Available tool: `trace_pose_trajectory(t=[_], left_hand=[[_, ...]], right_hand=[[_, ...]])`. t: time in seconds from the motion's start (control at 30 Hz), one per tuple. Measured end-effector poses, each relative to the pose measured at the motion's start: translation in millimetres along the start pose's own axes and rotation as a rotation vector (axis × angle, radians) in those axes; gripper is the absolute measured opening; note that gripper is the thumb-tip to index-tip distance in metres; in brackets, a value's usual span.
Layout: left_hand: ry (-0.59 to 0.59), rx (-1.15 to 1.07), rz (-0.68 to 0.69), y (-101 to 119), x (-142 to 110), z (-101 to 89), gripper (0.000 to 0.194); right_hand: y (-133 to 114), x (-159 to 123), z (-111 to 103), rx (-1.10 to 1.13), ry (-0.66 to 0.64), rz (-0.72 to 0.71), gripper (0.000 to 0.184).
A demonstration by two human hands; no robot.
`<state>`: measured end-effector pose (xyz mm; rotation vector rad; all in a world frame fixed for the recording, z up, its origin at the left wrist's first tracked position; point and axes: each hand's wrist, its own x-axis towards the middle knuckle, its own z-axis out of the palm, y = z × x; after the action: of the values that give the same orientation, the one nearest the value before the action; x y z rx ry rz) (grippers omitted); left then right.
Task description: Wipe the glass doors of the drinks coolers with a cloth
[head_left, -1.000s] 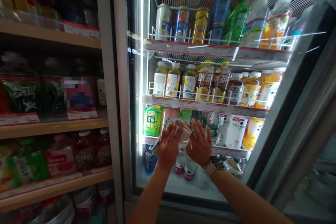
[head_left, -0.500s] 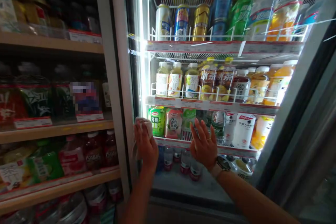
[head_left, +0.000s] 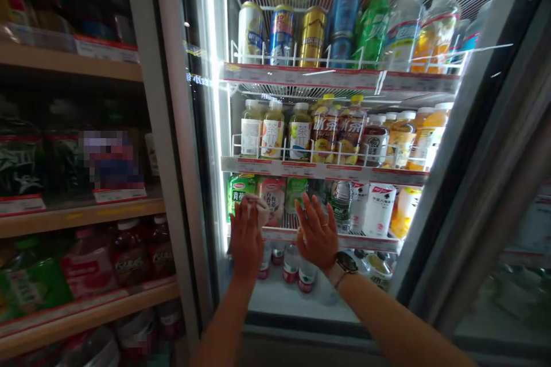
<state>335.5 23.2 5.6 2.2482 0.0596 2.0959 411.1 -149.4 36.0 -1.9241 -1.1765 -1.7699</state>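
Observation:
A pale cloth (head_left: 260, 207) lies against the glass door (head_left: 301, 303) of a lit drinks fridge, under the fingers of my left hand (head_left: 247, 243). Behind the glass there, a green-labelled bottle (head_left: 238, 188) and a reddish-labelled bottle (head_left: 274, 195) are partly covered by the hand and cloth. My right hand (head_left: 318, 235) has its fingers spread, palm towards the glass, and holds nothing. It is level with the lower shelf. A dark watch (head_left: 346, 262) sits on the right wrist.
Cans (head_left: 313, 37) and bottles (head_left: 300, 132) stand on wire shelves inside the fridge. To the left, past the door frame (head_left: 161, 103), wooden shelves (head_left: 81, 213) hold more bottled drinks. A dark vertical frame (head_left: 467, 143) borders the fridge on the right.
My left hand has slid the cloth rightwards over the glass, away from the door's left edge. My right hand stays near the same bottles. The view has turned slightly right.

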Motion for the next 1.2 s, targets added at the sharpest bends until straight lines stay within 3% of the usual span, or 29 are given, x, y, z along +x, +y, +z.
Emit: trace_pose_trajectory(t=[0.13,0.2,0.27,0.4,0.53,0.63,0.7,0.8,0.97,1.03,1.1,1.2], left_hand=[[0.085,0.101,-0.152,-53,6,-24.0,0.065],[0.095,0.116,-0.208,-65,6,-29.9,0.064],[0.091,0.093,-0.237,-62,3,-28.1,0.063],[0.075,0.029,-0.183,-15,-7,-6.8,0.06],[0.007,-0.083,0.021,49,-20,16.9,0.057],[-0.009,-0.126,0.093,68,-24,25.2,0.058],[0.0,-0.094,0.161,60,-22,25.1,0.06],[0.017,-0.005,0.192,26,-15,15.1,0.062],[0.074,0.133,-0.046,-51,-6,-21.0,0.063],[0.091,0.159,-0.158,-72,-6,-32.7,0.063],[0.092,0.139,-0.242,-79,-8,-36.7,0.064],[0.076,0.064,-0.267,-59,-14,-25.7,0.064]], right_hand=[[-1,-1,0,0.015,0.009,0.005,0.072],[-1,-2,0,0.021,0.009,0.011,0.073],[-1,-2,1,0.018,0.001,0.016,0.073],[-2,-2,2,0.005,-0.011,0.017,0.073],[-2,-1,2,-0.008,0.02,0.014,0.067],[-1,-1,3,-0.01,0.031,0.023,0.063],[-1,-1,3,-0.007,0.024,0.014,0.062],[0,-1,2,-0.001,0.006,-0.006,0.066],[1,-3,0,0.015,-0.022,-0.006,0.071],[0,-3,0,0.016,-0.021,0.0,0.072],[-1,-2,-1,0.017,-0.008,0.005,0.072],[-1,0,-2,0.015,0.004,0.006,0.072]])
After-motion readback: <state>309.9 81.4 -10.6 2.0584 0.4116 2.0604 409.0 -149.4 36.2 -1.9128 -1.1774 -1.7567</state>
